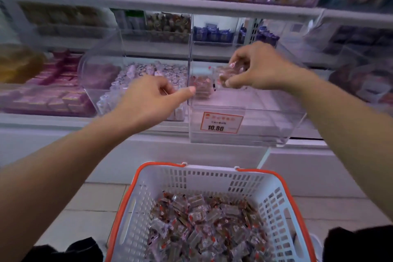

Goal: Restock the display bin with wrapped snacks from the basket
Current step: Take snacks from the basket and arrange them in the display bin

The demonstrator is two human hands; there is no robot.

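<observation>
Pinching a small bunch of wrapped snacks (230, 72), clear packets with brown filling and red marks, the right hand (258, 68) hovers over the clear display bin (244, 132). Below it, nearer, the white basket (191, 178) holds many more. Left hand (148, 98) seems curled, thumb out, beside the bin's wall; blur hides any grip.

White store shelving (161, 4), clear neighbouring bins (102, 74), pale tiled floor (89, 204)
</observation>
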